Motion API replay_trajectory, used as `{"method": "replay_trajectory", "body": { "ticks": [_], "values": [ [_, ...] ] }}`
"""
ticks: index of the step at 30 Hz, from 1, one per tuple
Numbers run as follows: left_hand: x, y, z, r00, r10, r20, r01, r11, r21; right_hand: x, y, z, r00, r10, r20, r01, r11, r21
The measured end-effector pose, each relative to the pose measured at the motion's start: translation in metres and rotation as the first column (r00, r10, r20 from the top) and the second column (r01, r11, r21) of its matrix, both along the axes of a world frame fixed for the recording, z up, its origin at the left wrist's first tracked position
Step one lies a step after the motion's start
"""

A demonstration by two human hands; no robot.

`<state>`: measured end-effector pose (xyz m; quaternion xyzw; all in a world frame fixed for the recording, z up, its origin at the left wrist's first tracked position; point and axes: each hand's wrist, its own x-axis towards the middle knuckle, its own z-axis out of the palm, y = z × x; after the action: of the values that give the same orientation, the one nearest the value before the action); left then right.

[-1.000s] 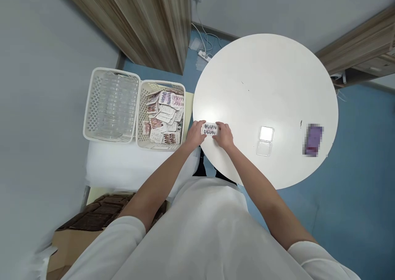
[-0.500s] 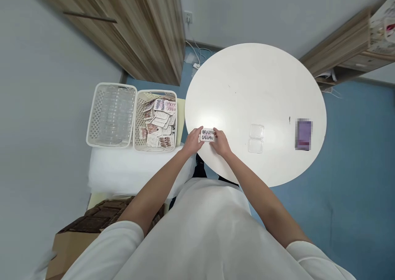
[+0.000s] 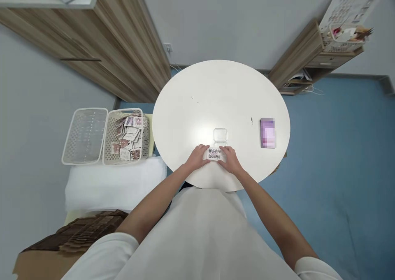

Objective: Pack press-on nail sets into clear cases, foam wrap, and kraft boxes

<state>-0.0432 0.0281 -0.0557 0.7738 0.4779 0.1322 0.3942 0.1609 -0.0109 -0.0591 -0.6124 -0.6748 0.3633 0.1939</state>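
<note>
A small white card of press-on nails (image 3: 214, 153), with two rows of dark and purple glossy nails, is held level between both hands over the near part of the round table. My left hand (image 3: 197, 158) grips its left end, and my right hand (image 3: 231, 160) grips its right end, both with curled fingers. Just beyond the card lies an open clear plastic case (image 3: 220, 135). One half of the case shows fully; its nearer half is partly hidden by the card and my right fingers.
Left of the white table (image 3: 216, 91), a white basket (image 3: 123, 109) holds many nail cards. Another basket (image 3: 91, 108) contains clear plastic cases. A purple, pixelated item (image 3: 267, 133) rests on the table's right side. A cardboard box (image 3: 46, 263) stands at lower left.
The view has shifted to the right. Both hands have carried the nail card rightward across the table, from left of the open clear case to its near side, partly covering it.
</note>
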Motion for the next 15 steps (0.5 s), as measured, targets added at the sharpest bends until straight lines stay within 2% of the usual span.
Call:
{"method": "replay_trajectory", "body": {
  "ticks": [3,6,15],
  "values": [
    [0.026,0.006,-0.003,0.997,0.03,-0.072,-0.03,1.0,0.004,0.026,0.008,-0.008,1.0,0.02,0.003,-0.02,1.0,-0.006],
    [0.042,0.011,-0.008,0.988,0.068,-0.138,-0.069,0.998,-0.003,0.037,0.018,-0.016,0.999,0.035,-0.006,-0.035,0.999,-0.023],
    [0.049,0.009,-0.016,0.984,0.102,-0.147,-0.117,0.988,-0.097,0.041,0.028,-0.031,0.997,0.073,-0.025,-0.074,0.997,-0.032]
  ]
}}
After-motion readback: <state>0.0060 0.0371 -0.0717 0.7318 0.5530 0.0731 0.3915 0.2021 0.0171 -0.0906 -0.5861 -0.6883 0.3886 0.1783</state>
